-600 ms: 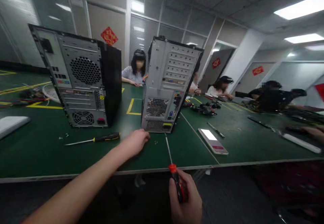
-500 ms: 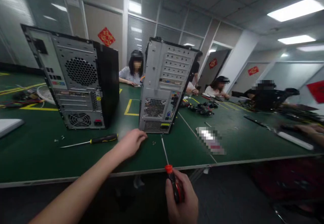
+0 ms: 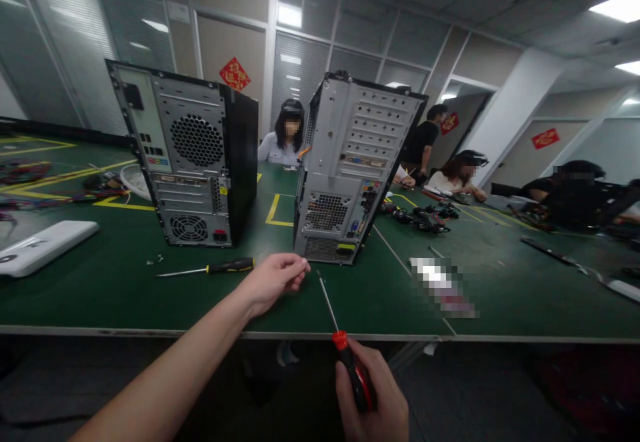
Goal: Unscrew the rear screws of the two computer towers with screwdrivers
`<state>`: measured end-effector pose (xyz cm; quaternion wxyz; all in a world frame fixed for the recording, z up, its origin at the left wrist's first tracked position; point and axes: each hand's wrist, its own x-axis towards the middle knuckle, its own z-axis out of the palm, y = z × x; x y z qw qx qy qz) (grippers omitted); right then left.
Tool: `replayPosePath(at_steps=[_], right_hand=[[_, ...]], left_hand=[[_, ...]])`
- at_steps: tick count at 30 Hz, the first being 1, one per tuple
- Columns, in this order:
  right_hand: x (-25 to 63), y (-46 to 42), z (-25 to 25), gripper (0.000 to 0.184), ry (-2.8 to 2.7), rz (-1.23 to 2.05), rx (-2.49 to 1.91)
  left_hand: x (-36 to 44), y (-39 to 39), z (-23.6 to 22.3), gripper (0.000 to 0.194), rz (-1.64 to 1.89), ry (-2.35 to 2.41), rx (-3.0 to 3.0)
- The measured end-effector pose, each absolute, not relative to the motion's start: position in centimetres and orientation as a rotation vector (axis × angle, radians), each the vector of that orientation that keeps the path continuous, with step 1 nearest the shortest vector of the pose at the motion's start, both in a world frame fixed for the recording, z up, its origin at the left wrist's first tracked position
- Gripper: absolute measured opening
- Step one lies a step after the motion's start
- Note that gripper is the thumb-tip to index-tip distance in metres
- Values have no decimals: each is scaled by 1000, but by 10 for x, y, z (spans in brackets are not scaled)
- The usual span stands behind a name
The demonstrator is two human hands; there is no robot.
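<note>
My right hand (image 3: 375,389) is wrapped round the red-and-black handle of a screwdriver (image 3: 329,305). Its shaft points away from me, the tip over the green table in front of the right computer tower (image 3: 327,179). Close to that tower's lower left corner, my left hand (image 3: 277,282) is closed in a pinch; whatever lies between its fingertips is too small to make out. Both towers stand upright with their rear panels facing me. To the left of my left hand, a yellow-and-black screwdriver (image 3: 230,266) lies before the left computer tower (image 3: 193,162), beside a few small screws (image 3: 156,260).
A white case (image 3: 50,247) lies at the left, with bundled cables (image 3: 30,174) behind it. Black cables (image 3: 425,217) are heaped right of the towers, and a blurred-out packet (image 3: 440,285) lies nearer. Several people sit or stand across the table (image 3: 150,309).
My view has swung left, so the towers appear farther right. My left hand's fingers have drawn together into a pinch near the spot where small screws lay. The right hand keeps its screwdriver.
</note>
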<state>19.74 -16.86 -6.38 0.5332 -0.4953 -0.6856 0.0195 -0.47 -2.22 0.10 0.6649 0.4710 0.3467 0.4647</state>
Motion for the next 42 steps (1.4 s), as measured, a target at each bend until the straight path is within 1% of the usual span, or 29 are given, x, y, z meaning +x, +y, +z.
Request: replayPosePath(at_steps=[5, 12, 18, 22, 28, 32, 35, 42], right_hand=[[197, -169, -64, 31, -1644, 46, -1181], [201, -165, -61, 35, -1772, -92, -1136], [199, -165, -61, 36, -1785, -86, -1136], [199, -165, -59, 35, -1781, -98, -1138], [199, -169, -51, 34, -1734, -193, -1161], [197, -175, -49, 33, -1671, -81, -1237], [197, -176, -50, 31, -1675, 41, -1256], [194, -174, -52, 26, -1619, 141, -1316]], left_hand=[[-6, -26, 6, 14, 1045, 791, 927], [-6, -26, 5, 11, 1079, 813, 945], [-7, -26, 0, 19, 1067, 807, 1044], [-10, -26, 1, 19, 1033, 855, 1177], [-18, -30, 3, 19, 1036, 1091, 1744], [-18, -34, 4, 18, 1108, 1092, 1932], [-18, -35, 5, 18, 1132, 1041, 1942], [-18, -34, 6, 22, 1143, 1052, 1896]])
